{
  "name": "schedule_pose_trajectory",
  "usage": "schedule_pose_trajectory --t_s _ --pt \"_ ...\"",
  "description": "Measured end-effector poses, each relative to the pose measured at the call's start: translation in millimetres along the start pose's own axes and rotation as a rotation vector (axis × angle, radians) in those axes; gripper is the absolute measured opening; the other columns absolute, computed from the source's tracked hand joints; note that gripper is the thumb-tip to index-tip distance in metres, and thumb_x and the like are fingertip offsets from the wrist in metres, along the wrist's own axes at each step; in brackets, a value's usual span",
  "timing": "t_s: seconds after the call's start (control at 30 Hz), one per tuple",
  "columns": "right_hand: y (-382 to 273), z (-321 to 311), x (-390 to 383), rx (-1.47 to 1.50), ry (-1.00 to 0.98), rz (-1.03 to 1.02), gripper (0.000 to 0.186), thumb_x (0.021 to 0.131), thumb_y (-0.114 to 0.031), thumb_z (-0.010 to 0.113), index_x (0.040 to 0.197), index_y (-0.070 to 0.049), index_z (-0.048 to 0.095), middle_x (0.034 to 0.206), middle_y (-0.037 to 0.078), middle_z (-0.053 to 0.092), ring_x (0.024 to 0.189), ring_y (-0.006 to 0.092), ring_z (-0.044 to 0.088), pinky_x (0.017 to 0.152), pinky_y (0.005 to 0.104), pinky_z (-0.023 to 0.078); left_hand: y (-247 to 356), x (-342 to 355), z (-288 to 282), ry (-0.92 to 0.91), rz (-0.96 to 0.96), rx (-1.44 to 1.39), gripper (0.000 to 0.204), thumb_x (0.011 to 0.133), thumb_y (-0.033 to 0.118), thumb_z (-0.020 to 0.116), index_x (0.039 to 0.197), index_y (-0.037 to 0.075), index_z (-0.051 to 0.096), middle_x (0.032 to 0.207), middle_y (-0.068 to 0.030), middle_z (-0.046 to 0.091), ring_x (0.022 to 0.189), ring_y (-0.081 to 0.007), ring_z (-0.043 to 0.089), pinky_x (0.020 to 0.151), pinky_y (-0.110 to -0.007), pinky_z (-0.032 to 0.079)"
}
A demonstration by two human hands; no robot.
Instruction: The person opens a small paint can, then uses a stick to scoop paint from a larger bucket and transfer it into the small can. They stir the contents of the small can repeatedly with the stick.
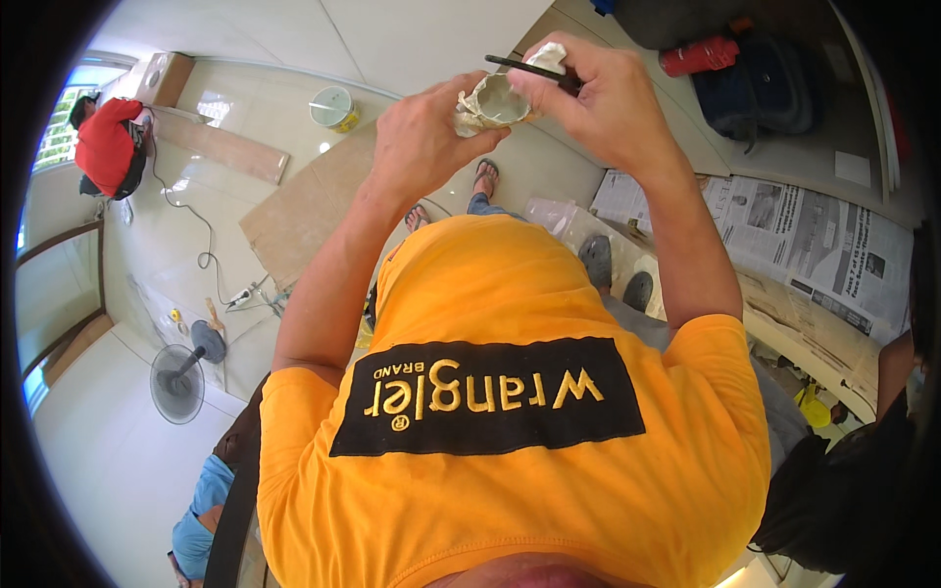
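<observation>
My left hand (423, 137) is wrapped round a small open cup (495, 102), held up in front of me with its mouth facing me. Pale, crusted paste covers the cup's rim and outside. In my right hand (613, 103) is a thin black putty knife (524, 67), held across the top of the cup. A lump of white paste (549, 57) clings beside its blade, near my fingers. The right fingertips are close to the cup's rim; whether they touch it I cannot tell.
A bucket (334, 108) and a brown board (309, 201) are on the tiled floor. Newspaper (784, 230) covers a surface at right. A fan (178, 382) stands at left. A person in red (110, 147) crouches far left near a cord; another in blue (203, 510) is lower left.
</observation>
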State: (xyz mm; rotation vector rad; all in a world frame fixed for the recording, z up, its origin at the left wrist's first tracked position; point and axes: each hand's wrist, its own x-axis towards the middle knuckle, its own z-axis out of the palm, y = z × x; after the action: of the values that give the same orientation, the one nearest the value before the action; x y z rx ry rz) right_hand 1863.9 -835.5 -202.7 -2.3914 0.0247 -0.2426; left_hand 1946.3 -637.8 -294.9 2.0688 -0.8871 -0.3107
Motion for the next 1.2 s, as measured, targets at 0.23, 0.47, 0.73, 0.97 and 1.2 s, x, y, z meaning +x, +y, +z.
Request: schedule_pose_trajectory --t_s 0.23,0.47,0.73,0.97,1.2 --pt "-4.2 13.3 21.5 -0.057 -0.063 0.026 0.017 0.101 -0.018 0.081 0.105 -0.003 0.077 0.080 -0.001 0.070 0.072 0.0062 0.057 0.065 0.0254 0.048 -18.3 -1.3 -8.5 0.077 -0.015 -0.027 0.059 0.084 0.040 0.089 0.136 0.018 0.073 0.112 -0.0101 0.081 0.100 -0.0348 0.076 0.086 -0.046 0.059" --pt "-30.1 62.2 67.0 0.090 -0.068 -0.099 0.018 0.100 -0.020 0.081 0.103 -0.003 0.077 0.075 -0.001 0.067 0.070 0.0049 0.055 0.063 0.0257 0.047 -53.1 -26.3 -24.2 0.351 -0.097 -0.019 0.061 0.084 0.040 0.090 0.137 0.018 0.072 0.113 -0.0115 0.081 0.099 -0.0356 0.077 0.086 -0.047 0.061" --pt "-84.0 144.5 120.5 0.166 -0.412 -0.242 0.014 0.105 -0.014 0.078 0.106 0.000 0.077 0.081 -0.006 0.065 0.074 0.0014 0.050 0.064 0.0214 0.040 -99.7 -96.1 -50.1 0.744 -0.304 -0.095 0.053 0.082 0.035 0.090 0.130 0.019 0.073 0.112 -0.0059 0.080 0.097 -0.0309 0.077 0.083 -0.044 0.061" --pt "-105.3 167.8 130.5 0.269 -0.741 -0.493 0.018 0.106 -0.019 0.078 0.105 -0.001 0.077 0.080 -0.007 0.062 0.072 0.0028 0.046 0.063 0.0217 0.037 -47.1 -120.4 -3.2 1.189 -0.644 0.011 0.055 0.080 0.033 0.091 0.130 0.018 0.073 0.109 -0.0043 0.080 0.093 -0.0300 0.076 0.080 -0.041 0.061" --pt "-109.0 184.0 56.3 0.281 -1.031 -0.716 0.022 0.104 -0.022 0.080 0.104 0.000 0.077 0.075 -0.006 0.059 0.070 0.0042 0.045 0.061 0.0246 0.039 5.1 -175.8 85.3 1.483 -0.863 0.115 0.056 0.080 0.035 0.093 0.130 0.018 0.074 0.104 -0.0062 0.079 0.091 -0.0331 0.076 0.077 -0.042 0.061"
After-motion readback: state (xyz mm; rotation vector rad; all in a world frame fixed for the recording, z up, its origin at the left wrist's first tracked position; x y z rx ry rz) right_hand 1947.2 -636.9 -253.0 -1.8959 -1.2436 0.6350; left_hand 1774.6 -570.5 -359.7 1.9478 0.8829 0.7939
